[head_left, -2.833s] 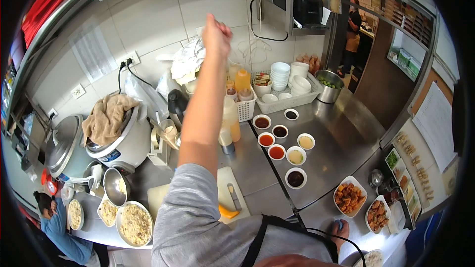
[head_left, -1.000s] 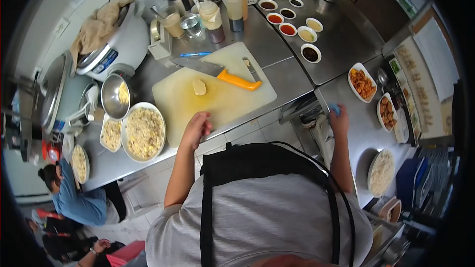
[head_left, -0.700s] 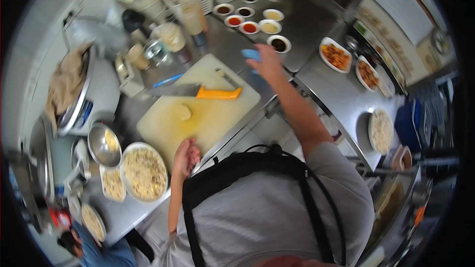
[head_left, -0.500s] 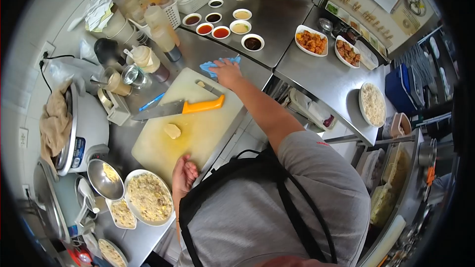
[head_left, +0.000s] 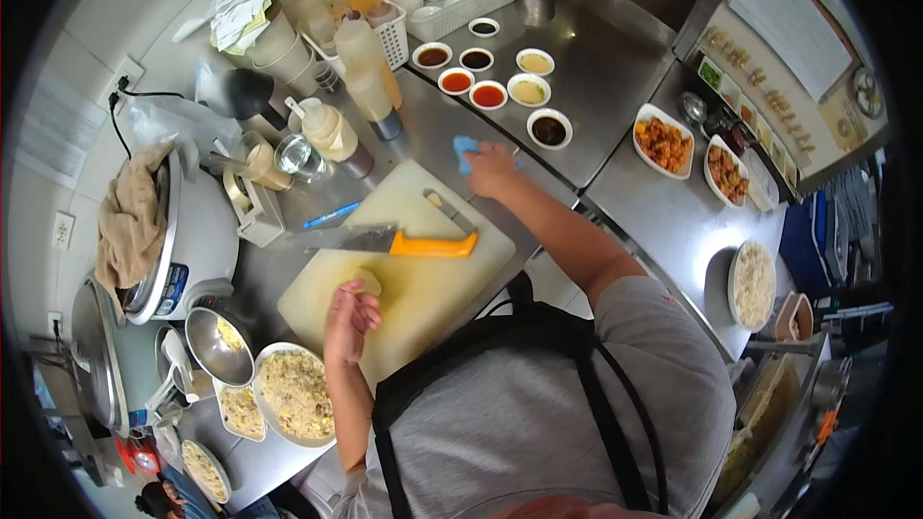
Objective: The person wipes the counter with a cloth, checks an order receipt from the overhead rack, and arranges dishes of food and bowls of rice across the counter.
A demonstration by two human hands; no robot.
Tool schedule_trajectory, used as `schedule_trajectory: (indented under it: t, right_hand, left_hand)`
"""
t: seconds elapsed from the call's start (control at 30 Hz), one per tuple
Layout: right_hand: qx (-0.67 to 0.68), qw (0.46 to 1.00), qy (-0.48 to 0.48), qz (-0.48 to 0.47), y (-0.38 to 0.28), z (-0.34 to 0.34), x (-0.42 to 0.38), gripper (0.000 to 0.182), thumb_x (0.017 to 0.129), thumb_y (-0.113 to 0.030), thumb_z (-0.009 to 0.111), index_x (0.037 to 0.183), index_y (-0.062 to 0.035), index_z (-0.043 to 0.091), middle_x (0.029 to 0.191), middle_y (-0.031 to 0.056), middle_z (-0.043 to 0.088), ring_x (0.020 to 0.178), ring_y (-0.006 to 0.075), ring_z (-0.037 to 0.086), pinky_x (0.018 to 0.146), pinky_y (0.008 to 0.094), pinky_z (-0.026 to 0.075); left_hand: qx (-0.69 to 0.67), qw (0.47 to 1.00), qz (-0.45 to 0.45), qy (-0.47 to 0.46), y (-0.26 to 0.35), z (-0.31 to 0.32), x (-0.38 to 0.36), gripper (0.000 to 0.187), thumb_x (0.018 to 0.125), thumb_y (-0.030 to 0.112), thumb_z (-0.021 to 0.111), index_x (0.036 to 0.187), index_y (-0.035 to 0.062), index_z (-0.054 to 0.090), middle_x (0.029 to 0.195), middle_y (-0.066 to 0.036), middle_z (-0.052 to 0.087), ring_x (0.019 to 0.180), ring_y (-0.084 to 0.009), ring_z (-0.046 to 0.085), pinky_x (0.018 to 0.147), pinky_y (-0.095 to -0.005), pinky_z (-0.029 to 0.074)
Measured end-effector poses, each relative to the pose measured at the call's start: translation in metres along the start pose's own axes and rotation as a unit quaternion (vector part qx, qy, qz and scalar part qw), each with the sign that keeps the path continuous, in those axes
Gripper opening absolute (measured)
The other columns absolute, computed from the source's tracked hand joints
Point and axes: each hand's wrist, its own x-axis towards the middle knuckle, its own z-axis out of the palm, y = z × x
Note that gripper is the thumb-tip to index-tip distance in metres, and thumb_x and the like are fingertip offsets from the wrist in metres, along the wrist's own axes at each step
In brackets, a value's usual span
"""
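The left hand (head_left: 348,319) lies on the cutting board (head_left: 433,288), and its fingers touch a small pale yellow piece of food (head_left: 366,281). The fingers are bent loosely around the piece; I cannot tell if they really grip it. The right hand (head_left: 492,169) is stretched out to the far corner of the board and presses flat on a blue cloth (head_left: 465,148), which lies on the steel table (head_left: 615,58) just beside the board.

Between the two hands a large knife with an orange handle (head_left: 433,247) lies flat on the board, its blade pointing to the left. A smaller knife (head_left: 449,212) lies near the right hand, also on the board. A blue pen (head_left: 332,215) lies on the table behind the board.

To the left of the left hand stands a plate of fried rice (head_left: 293,393), and next to it a metal bowl (head_left: 219,346) and a rice cooker (head_left: 187,240) with a beige towel (head_left: 130,221) on top. Beyond the right hand there are small bowls of sauces (head_left: 488,94), and squeeze bottles (head_left: 365,62) stand behind the board. On the right, two plates of fried chicken (head_left: 663,142) and a plate of white rice (head_left: 753,284) stand on the table.
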Motion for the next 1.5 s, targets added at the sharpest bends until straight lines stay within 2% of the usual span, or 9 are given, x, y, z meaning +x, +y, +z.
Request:
schedule_trajectory:
  t: [0.27,0.5,0.77,0.87,0.97,1.07,1.3,1.43,1.5]
  right_hand:
    - [0.253,0.957,0.086,-0.109,-0.045,-0.037,0.119,0.111,0.052,-0.037,0.072,0.129,-0.0089,-0.002,0.13,0.0219,0.013,0.119,0.0356,0.019,0.094,0.0459,0.022]
    - [0.302,0.932,0.041,-0.196,-0.062,-0.034,0.18,0.123,0.046,-0.037,0.075,0.126,-0.0034,-0.013,0.132,0.0225,0.005,0.12,0.0346,0.018,0.096,0.038,0.023]
    - [0.235,0.916,-0.02,-0.325,-0.054,-0.043,0.197,0.124,0.044,-0.035,0.076,0.127,-0.0031,-0.011,0.131,0.0228,0.007,0.12,0.0339,0.019,0.097,0.0366,0.022]
    - [0.289,0.888,-0.035,-0.357,-0.012,-0.074,0.225,0.089,0.055,-0.035,0.071,0.124,-0.0028,0.025,0.124,0.0217,0.029,0.116,0.0318,0.028,0.094,0.0353,0.027]
    - [0.311,0.932,0.164,-0.086,0.063,-0.111,0.271,0.049,0.075,-0.035,0.051,0.113,-0.0059,0.041,0.118,0.017,0.039,0.108,0.0292,0.039,0.088,0.0359,0.034]
    - [0.184,0.957,0.166,0.153,0.148,-0.114,0.327,0.061,0.08,-0.048,0.034,0.121,-0.0034,0.034,0.125,0.0181,0.032,0.116,0.0286,0.031,0.095,0.036,0.024]
    - [0.341,0.927,0.062,0.144,0.196,-0.068,0.363,0.056,0.081,-0.047,0.031,0.102,0.0022,0.049,0.083,0.0165,0.047,0.07,0.0234,0.041,0.059,0.0345,0.033]
    - [0.391,0.916,0.021,0.085,0.171,-0.072,0.345,0.056,0.081,-0.044,0.031,0.103,0.0049,0.047,0.094,0.0215,0.045,0.087,0.0298,0.041,0.075,0.0357,0.032]
    - [0.386,0.918,0.009,0.091,0.162,-0.068,0.347,0.05,0.081,-0.047,0.033,0.101,-0.0046,0.051,0.065,0.0068,0.048,0.053,0.0159,0.041,0.047,0.0324,0.034]
  left_hand:
    - [0.137,0.949,0.111,0.259,0.046,0.036,0.164,0.067,0.074,0.024,0.059,0.124,0.0063,0.017,0.092,-0.008,0.049,0.073,-0.0146,0.051,0.057,-0.0249,0.041]
    - [0.137,0.951,0.101,0.257,0.046,0.047,0.226,0.06,0.077,0.025,0.055,0.122,0.0045,0.02,0.097,-0.009,0.047,0.078,-0.0149,0.05,0.06,-0.0267,0.042]
    - [0.07,0.932,0.105,0.341,0.032,0.066,0.249,0.055,0.08,0.025,0.051,0.121,0.0042,0.022,0.104,-0.01,0.041,0.084,-0.0176,0.048,0.067,-0.0294,0.042]
    - [0.017,0.927,0.102,0.36,0.022,0.071,0.251,0.055,0.08,0.027,0.051,0.121,0.0045,0.021,0.106,-0.01,0.04,0.083,-0.0194,0.048,0.067,-0.0309,0.042]
    - [-0.038,0.941,0.077,0.326,0.011,0.059,0.253,0.059,0.08,0.032,0.049,0.123,0.0056,0.019,0.109,-0.011,0.035,0.088,-0.0237,0.047,0.071,-0.036,0.041]
    - [-0.075,0.939,0.059,0.331,0.006,0.056,0.257,0.056,0.08,0.038,0.046,0.121,0.0076,0.022,0.106,-0.01,0.036,0.085,-0.0237,0.046,0.071,-0.0379,0.04]
    - [-0.086,0.932,0.043,0.348,0.002,0.048,0.266,0.054,0.08,0.044,0.042,0.118,0.0092,0.026,0.106,-0.01,0.035,0.084,-0.0227,0.044,0.072,-0.0384,0.04]
    - [-0.083,0.931,0.048,0.352,0.003,0.052,0.264,0.052,0.08,0.044,0.042,0.115,0.009,0.028,0.106,-0.01,0.035,0.083,-0.0227,0.044,0.073,-0.0386,0.04]
    - [-0.077,0.934,0.044,0.345,0.002,0.048,0.265,0.05,0.08,0.044,0.041,0.114,0.0088,0.029,0.105,-0.009,0.036,0.083,-0.0225,0.044,0.073,-0.0385,0.04]
